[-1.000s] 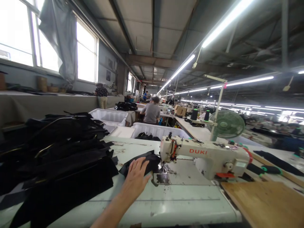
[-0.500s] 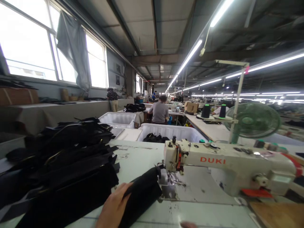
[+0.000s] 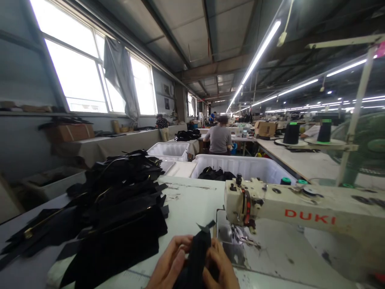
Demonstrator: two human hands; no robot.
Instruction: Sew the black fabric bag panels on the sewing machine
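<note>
A folded black fabric piece [image 3: 197, 257] stands up between my two hands, just left of the sewing machine's needle area. My left hand [image 3: 171, 261] grips its left side, fingers curled against the cloth. On the other side my right hand [image 3: 220, 267] is closed around the right edge. A small loose strip sticks out at the top of the piece. The white sewing machine [image 3: 279, 208] is to the right, its presser foot [image 3: 245, 237] apart from the fabric. To the left lies a heap of black fabric pieces [image 3: 120, 208], some with gold-coloured zipper-like lines.
Behind the table are white plastic bins [image 3: 240, 164], one with black fabric inside. Thread cones [image 3: 291, 133] stand on a holder at the right, before a green fan [image 3: 369, 148]. A person in grey [image 3: 218, 139] sits farther back, facing away.
My right hand has come up from the bottom edge and taken hold of the fabric. The piece moved from lying beside the needle to upright between both hands. The view has turned left.
</note>
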